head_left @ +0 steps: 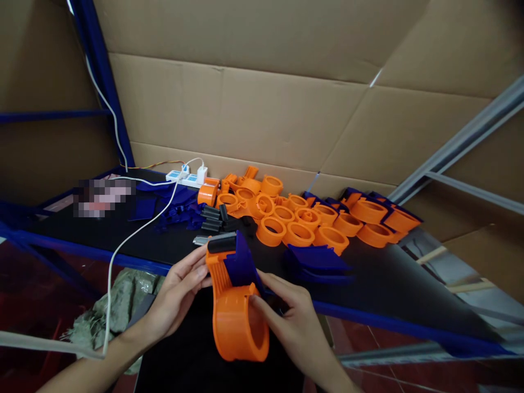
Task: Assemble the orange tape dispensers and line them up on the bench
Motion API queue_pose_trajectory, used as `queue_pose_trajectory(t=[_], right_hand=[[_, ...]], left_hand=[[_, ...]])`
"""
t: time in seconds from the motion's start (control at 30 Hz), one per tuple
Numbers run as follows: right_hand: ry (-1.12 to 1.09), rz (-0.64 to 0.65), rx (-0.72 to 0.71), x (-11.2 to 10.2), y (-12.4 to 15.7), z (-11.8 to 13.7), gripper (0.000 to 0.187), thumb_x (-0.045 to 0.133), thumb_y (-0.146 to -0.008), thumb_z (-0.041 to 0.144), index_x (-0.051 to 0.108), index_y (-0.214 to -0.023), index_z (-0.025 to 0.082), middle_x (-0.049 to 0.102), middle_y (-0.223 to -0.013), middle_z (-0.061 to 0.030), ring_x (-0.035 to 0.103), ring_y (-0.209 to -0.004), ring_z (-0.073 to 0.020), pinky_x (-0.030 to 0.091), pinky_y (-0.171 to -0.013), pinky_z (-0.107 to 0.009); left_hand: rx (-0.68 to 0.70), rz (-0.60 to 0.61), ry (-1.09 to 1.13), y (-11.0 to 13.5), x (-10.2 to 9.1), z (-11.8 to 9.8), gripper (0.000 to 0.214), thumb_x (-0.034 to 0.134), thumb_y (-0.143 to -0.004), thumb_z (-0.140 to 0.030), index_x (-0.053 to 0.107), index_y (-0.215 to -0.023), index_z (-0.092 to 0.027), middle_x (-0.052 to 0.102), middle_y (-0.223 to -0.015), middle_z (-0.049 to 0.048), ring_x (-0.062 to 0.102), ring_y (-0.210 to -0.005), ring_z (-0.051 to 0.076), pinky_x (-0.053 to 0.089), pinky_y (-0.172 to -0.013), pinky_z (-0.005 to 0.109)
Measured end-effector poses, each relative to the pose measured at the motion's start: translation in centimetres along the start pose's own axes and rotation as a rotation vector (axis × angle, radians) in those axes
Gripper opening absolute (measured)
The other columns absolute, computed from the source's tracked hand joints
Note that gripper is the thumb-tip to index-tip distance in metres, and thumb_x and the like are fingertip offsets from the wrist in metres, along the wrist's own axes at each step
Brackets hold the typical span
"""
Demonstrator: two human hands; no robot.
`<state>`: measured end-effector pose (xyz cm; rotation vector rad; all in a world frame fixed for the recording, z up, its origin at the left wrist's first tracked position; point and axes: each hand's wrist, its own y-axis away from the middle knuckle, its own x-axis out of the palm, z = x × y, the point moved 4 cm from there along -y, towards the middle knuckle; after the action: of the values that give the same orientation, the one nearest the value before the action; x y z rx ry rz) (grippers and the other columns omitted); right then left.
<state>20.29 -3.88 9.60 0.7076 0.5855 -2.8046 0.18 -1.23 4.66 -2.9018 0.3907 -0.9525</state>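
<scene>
I hold an orange tape dispenser body (235, 319) upright in front of me, with a dark blue plate (241, 265) on its side and a black roller (221, 243) at its top. My left hand (180, 292) grips the dispenser's left edge, fingers curled round it near the roller. My right hand (290, 316) presses against its right side, the thumb on the orange ring and fingers by the blue plate. A pile of orange ring parts (298, 218) lies beyond on the black table (380, 284).
Loose blue plates (317, 262) lie right of the dispenser, more blue parts (176, 210) to the left, black rollers (213, 218) between. A white power strip (184, 176) and cable (123, 245) run across the left. Cardboard walls (262, 109) close the back. A blue table edge (102, 256) runs in front.
</scene>
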Motion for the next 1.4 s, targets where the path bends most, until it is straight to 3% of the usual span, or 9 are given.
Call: queue_pose_trajectory(t=[0.1, 0.2, 0.37, 0.63, 0.8, 0.93, 1.1, 1.27, 1.4], right_hand=[[-0.254, 0.132, 0.140, 1.0, -0.2, 0.1, 0.033, 0.063, -0.093, 0.034, 0.072, -0.122, 0.021, 0.075, -0.111, -0.0067, 0.068, -0.109, -0.0261, 0.056, -0.092, -0.035], [-0.382, 0.291, 0.213, 2.5, -0.1, 0.1, 0.029, 0.063, -0.092, 0.036, 0.074, -0.112, 0.018, 0.074, -0.090, -0.0029, 0.066, -0.087, -0.0194, 0.054, -0.076, -0.026], [-0.225, 0.372, 0.219, 4.0, 0.1, -0.3, 0.027, 0.056, -0.095, 0.034, 0.071, -0.092, 0.012, 0.060, -0.072, 0.0015, 0.044, -0.061, -0.0085, 0.037, -0.055, -0.017], [-0.040, 0.359, 0.196, 4.1, 0.1, -0.2, 0.023, 0.056, -0.095, 0.029, 0.068, -0.081, 0.014, 0.048, -0.057, 0.0053, 0.034, -0.052, -0.0071, 0.028, -0.048, -0.019], [-0.263, 0.321, 0.167, 4.0, 0.0, -0.2, 0.026, 0.061, -0.095, 0.040, 0.071, -0.104, 0.018, 0.070, -0.090, -0.0029, 0.063, -0.082, -0.0154, 0.051, -0.079, -0.024], [-0.587, 0.369, 0.158, 4.3, 0.8, -0.7, 0.062, 0.057, -0.092, 0.061, 0.051, -0.142, 0.025, 0.064, -0.129, -0.0114, 0.061, -0.120, -0.0249, 0.049, -0.102, -0.039], [-0.255, 0.298, 0.081, 2.0, 2.0, -0.9, 0.081, 0.061, -0.089, 0.061, 0.032, -0.156, 0.027, 0.040, -0.156, -0.0145, 0.041, -0.143, -0.0295, 0.041, -0.113, -0.044], [0.122, 0.252, -0.026, -1.0, 2.4, 1.2, 0.076, 0.073, -0.083, 0.038, 0.041, -0.152, 0.029, 0.053, -0.143, -0.0112, 0.056, -0.129, -0.0285, 0.049, -0.107, -0.041], [0.401, -0.048, -0.103, -8.3, 3.8, 0.6, 0.062, 0.068, -0.086, 0.041, 0.051, -0.145, 0.032, 0.059, -0.138, -0.0104, 0.059, -0.125, -0.0310, 0.054, -0.100, -0.038]], left_hand=[[-0.005, 0.086, 0.029, 0.2, 0.5, 0.4, 0.037, 0.063, -0.093, -0.036, 0.070, -0.126, -0.022, 0.070, -0.131, 0.0126, 0.064, -0.122, 0.033, 0.049, -0.103, 0.043], [-0.006, 0.192, 0.101, 0.6, 1.3, 0.4, 0.041, 0.059, -0.094, -0.041, 0.069, -0.128, -0.020, 0.064, -0.140, 0.0141, 0.058, -0.129, 0.035, 0.046, -0.108, 0.048], [-0.098, 0.254, 0.203, 1.0, 2.1, 0.2, 0.056, 0.041, -0.099, -0.050, 0.061, -0.137, -0.015, 0.051, -0.152, 0.0168, 0.052, -0.135, 0.038, 0.042, -0.111, 0.052], [-0.124, 0.179, 0.143, 1.3, 1.1, 1.1, 0.044, 0.057, -0.093, -0.041, 0.069, -0.124, -0.013, 0.070, -0.126, 0.0191, 0.068, -0.110, 0.034, 0.053, -0.097, 0.047], [-0.126, 0.134, 0.193, 1.1, 1.3, 0.8, 0.046, 0.055, -0.094, -0.040, 0.066, -0.131, -0.014, 0.066, -0.135, 0.0180, 0.065, -0.119, 0.035, 0.049, -0.104, 0.048], [-0.039, 0.107, 0.222, 1.0, 1.5, 0.5, 0.051, 0.057, -0.093, -0.045, 0.060, -0.138, -0.020, 0.051, -0.153, 0.0133, 0.049, -0.137, 0.035, 0.040, -0.113, 0.049], [0.018, 0.133, 0.142, 1.2, 1.5, 1.5, 0.053, 0.065, -0.091, -0.044, 0.057, -0.141, -0.027, 0.048, -0.156, 0.0123, 0.043, -0.142, 0.035, 0.036, -0.116, 0.050], [0.038, 0.282, 0.010, 1.3, 2.0, 2.4, 0.067, 0.077, -0.082, -0.041, 0.052, -0.143, -0.031, 0.038, -0.161, 0.0121, 0.040, -0.144, 0.035, 0.036, -0.115, 0.049], [0.071, 0.305, -0.046, 0.6, 2.1, 2.0, 0.072, 0.076, -0.083, -0.039, 0.044, -0.147, -0.033, 0.042, -0.158, 0.0140, 0.042, -0.142, 0.036, 0.039, -0.112, 0.052]])
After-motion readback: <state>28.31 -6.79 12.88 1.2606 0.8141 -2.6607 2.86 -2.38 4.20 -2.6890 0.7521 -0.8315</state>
